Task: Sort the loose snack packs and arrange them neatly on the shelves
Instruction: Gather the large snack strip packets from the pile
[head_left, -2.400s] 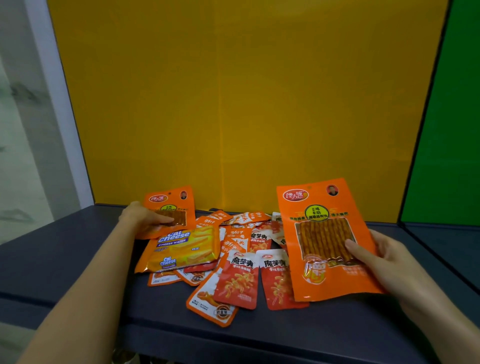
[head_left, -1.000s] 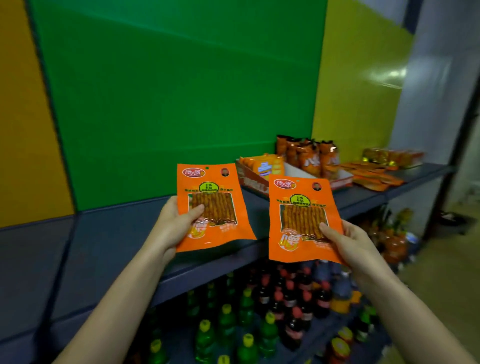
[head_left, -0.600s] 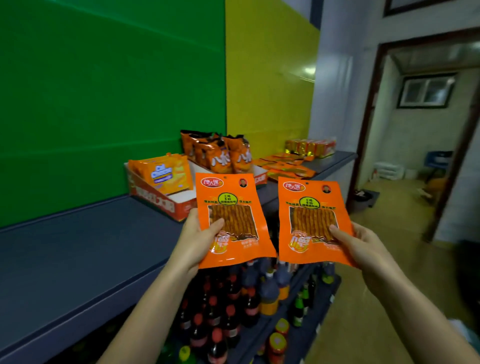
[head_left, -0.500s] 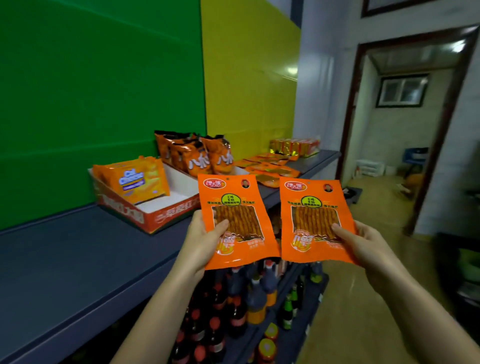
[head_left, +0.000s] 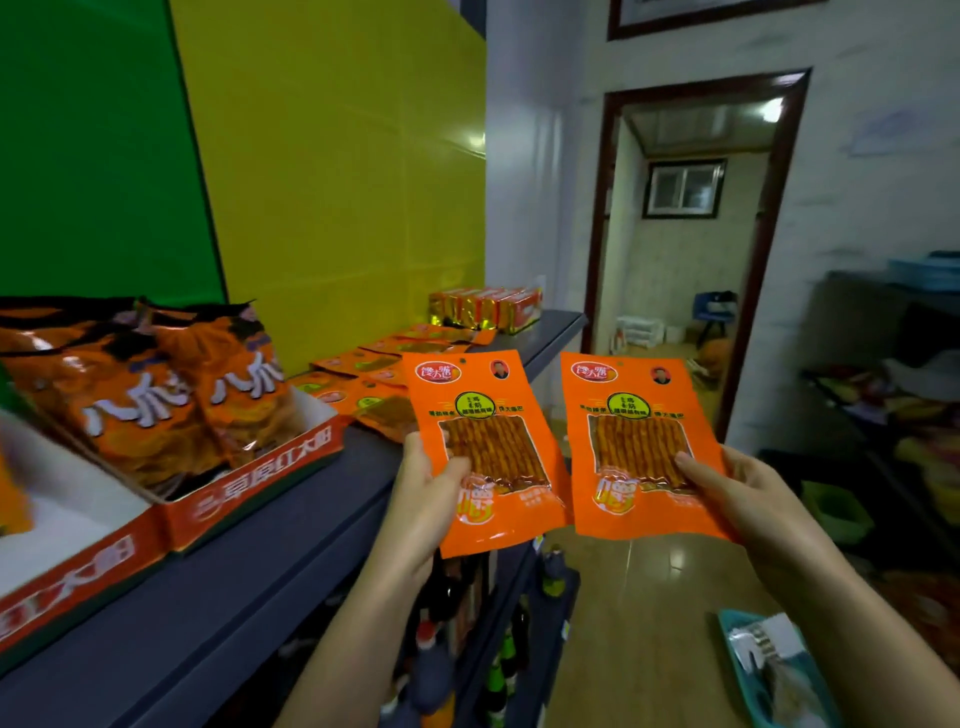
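Observation:
My left hand (head_left: 428, 488) grips an orange snack pack (head_left: 485, 415) with brown sticks showing through its window, thumb on the front. An identical orange pack (head_left: 636, 410) is held the same way by my right hand (head_left: 737, 493). Both packs stand upright in the air, side by side, just off the front edge of the dark shelf (head_left: 270, 561). On the shelf behind the left pack lie several flat orange packs of the same kind (head_left: 363, 382).
A red cardboard tray (head_left: 260, 478) with orange chip bags (head_left: 156, 395) sits on the shelf at left. Red and gold boxes (head_left: 485, 309) stand at the shelf's far end. Bottles (head_left: 436, 670) fill the lower shelf. A doorway (head_left: 680, 249) opens ahead.
I have picked up both packs from the loose pile and carried them rightward along the shelf. The chip tray is now at my left and the flat orange packs are close.

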